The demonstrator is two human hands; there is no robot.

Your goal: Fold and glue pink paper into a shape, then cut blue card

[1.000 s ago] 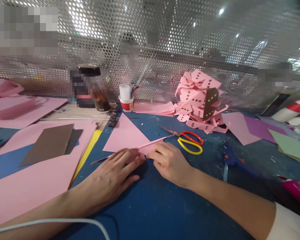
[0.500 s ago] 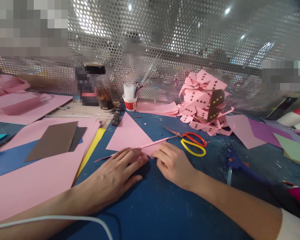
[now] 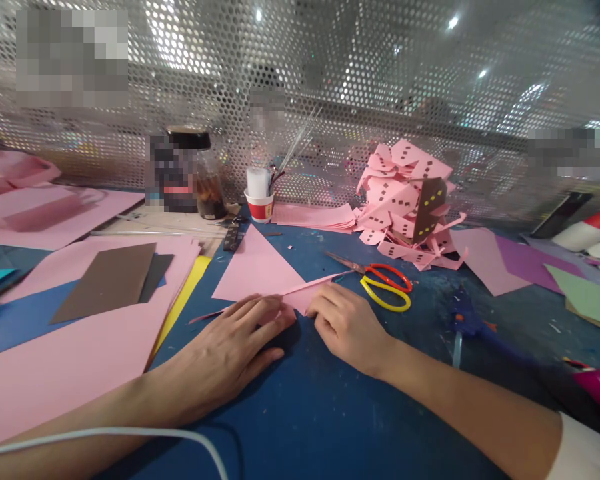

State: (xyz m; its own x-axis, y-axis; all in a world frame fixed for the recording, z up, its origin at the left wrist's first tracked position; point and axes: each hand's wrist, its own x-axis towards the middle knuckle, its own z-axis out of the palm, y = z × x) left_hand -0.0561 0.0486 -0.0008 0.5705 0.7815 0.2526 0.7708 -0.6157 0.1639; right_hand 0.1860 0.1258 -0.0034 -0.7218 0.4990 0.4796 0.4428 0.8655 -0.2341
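Note:
My left hand point(image 3: 243, 343) lies palm down with its fingers stretched over a folded pink sheet of paper point(image 3: 303, 298), pressing it on the blue table. The fingers of my right hand point(image 3: 347, 327) are curled in and closed at the right end of that sheet; the fingertips are partly hidden. A narrow folded strip stands up along the sheet's far edge. Just beyond the hands is a flat pink paper triangle point(image 3: 255, 267). Scissors point(image 3: 364, 270) with one red and one yellow handle loop rest beyond my right hand, blades pointing left.
To the left, pink sheets point(image 3: 105, 353) lie under brown card point(image 3: 107, 280). A paper cup point(image 3: 260, 207), a jar point(image 3: 210, 187) and a spiky pink paper model point(image 3: 395, 193) stand by the perforated metal wall. A blue glue gun point(image 3: 465, 320) lies right; a white cable point(image 3: 130, 432) crosses my left forearm.
My right hand has shifted very slightly at the paper's edge. The left hand and the sheet stay in place; the view has turned a little.

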